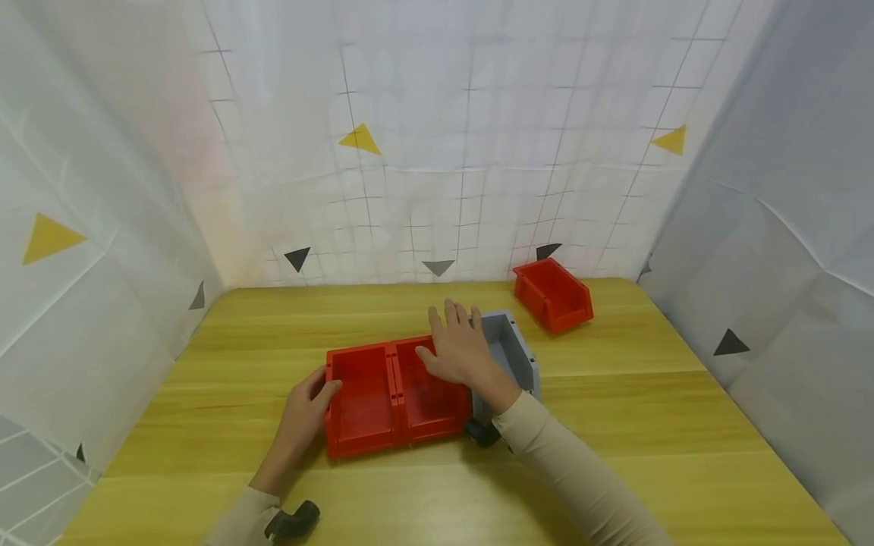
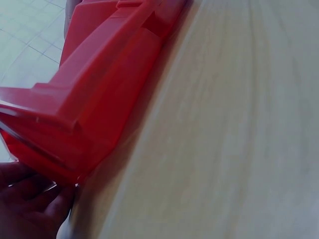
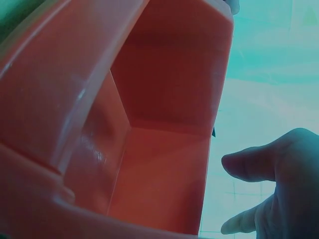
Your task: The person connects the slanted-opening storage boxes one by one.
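Observation:
Two red plastic bins stand side by side on the table, a left red bin (image 1: pixel 365 398) and a middle red bin (image 1: pixel 430 398). A grey bin (image 1: pixel 512 345) adjoins them on the right. My left hand (image 1: pixel 303 406) holds the left red bin at its left wall, thumb at the rim; in the left wrist view its fingers (image 2: pixel 30 194) meet the bin's corner. Above the line between the middle red bin and the grey bin is my right hand (image 1: pixel 459 350), fingers extended. The right wrist view shows its thumb (image 3: pixel 254 162) apart from a red bin's wall (image 3: pixel 164 74).
Another red bin (image 1: pixel 554 294) stands apart at the back right of the wooden table (image 1: pixel 259 326). White sheets (image 1: pixel 423 197) with triangles and grid lines rise behind the table and along both sides. A dark wrist device (image 1: pixel 293 522) is by the left sleeve.

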The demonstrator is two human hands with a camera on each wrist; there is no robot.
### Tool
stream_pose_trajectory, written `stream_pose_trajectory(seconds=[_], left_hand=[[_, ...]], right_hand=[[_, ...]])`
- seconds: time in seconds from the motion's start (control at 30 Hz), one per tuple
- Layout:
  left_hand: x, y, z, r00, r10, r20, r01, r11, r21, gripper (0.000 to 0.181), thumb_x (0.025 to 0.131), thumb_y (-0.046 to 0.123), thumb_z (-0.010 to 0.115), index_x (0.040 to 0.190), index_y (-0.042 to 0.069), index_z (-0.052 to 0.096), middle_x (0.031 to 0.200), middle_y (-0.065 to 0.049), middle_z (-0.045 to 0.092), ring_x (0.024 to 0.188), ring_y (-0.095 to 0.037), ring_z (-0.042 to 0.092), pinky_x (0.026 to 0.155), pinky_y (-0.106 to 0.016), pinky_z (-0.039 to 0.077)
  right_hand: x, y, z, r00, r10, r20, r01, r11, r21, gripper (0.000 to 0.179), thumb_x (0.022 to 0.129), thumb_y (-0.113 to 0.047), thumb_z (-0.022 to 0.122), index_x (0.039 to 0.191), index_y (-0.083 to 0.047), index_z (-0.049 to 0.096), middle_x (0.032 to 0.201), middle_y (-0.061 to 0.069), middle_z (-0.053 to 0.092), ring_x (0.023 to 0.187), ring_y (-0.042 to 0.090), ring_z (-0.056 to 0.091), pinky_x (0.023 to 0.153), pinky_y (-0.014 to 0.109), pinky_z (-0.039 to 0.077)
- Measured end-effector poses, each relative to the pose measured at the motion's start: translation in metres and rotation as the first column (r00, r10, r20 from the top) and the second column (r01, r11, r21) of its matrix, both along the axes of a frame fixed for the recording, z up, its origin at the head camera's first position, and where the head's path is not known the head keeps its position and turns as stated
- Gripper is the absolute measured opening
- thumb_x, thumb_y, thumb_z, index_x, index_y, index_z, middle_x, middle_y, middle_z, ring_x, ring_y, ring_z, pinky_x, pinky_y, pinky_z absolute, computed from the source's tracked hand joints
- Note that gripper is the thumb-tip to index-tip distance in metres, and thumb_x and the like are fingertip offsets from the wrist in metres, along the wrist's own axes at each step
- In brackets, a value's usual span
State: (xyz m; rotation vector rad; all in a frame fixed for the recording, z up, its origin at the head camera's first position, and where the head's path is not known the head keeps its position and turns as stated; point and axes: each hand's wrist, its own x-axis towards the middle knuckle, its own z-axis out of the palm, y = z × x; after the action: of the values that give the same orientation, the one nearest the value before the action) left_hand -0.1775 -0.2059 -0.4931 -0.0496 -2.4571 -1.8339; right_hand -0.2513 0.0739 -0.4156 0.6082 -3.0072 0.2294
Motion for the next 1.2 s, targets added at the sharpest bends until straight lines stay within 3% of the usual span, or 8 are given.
stream_pose_trajectory(seconds=[0.37, 0.77, 1.2], left_hand=[[0.000, 0.000, -0.001, 1.000, 0.008, -0.004, -0.008, 1.000, -0.026, 0.047, 0.108, 0.023, 0.056, 0.150, 0.003, 0.053, 0.141, -0.015, 0.061, 0.121, -0.031, 0.059, 0.104, -0.048, 0.050], [0.002, 0.000, -0.004, 1.000, 0.009, -0.015, -0.010, 0.999, -0.034, 0.047, 0.108, 0.024, 0.057, 0.149, 0.004, 0.054, 0.141, -0.015, 0.061, 0.120, -0.031, 0.060, 0.102, -0.045, 0.052], [0.003, 0.001, 0.000, 1.000, 0.006, -0.008, -0.006, 1.000, -0.026, 0.046, 0.108, 0.028, 0.056, 0.149, 0.006, 0.054, 0.140, -0.014, 0.061, 0.119, -0.031, 0.060, 0.100, -0.044, 0.054]], right_hand=[[0.001, 0.000, -0.001, 1.000, 0.009, -0.010, -0.009, 0.999, -0.045, 0.078, 0.101, -0.045, 0.059, 0.162, -0.004, 0.032, 0.166, 0.026, 0.022, 0.151, 0.042, 0.021, 0.122, 0.063, 0.003], [-0.009, 0.004, 0.006, 0.995, 0.035, 0.099, -0.029, 0.998, -0.061, 0.084, 0.102, -0.051, 0.057, 0.164, -0.005, 0.025, 0.167, 0.025, 0.020, 0.153, 0.041, 0.019, 0.122, 0.062, 0.004], [-0.011, 0.002, 0.004, 0.998, 0.003, 0.057, 0.001, 0.998, -0.070, 0.086, 0.103, -0.057, 0.051, 0.163, -0.001, 0.026, 0.169, 0.026, 0.013, 0.155, 0.043, 0.009, 0.123, 0.059, -0.002]])
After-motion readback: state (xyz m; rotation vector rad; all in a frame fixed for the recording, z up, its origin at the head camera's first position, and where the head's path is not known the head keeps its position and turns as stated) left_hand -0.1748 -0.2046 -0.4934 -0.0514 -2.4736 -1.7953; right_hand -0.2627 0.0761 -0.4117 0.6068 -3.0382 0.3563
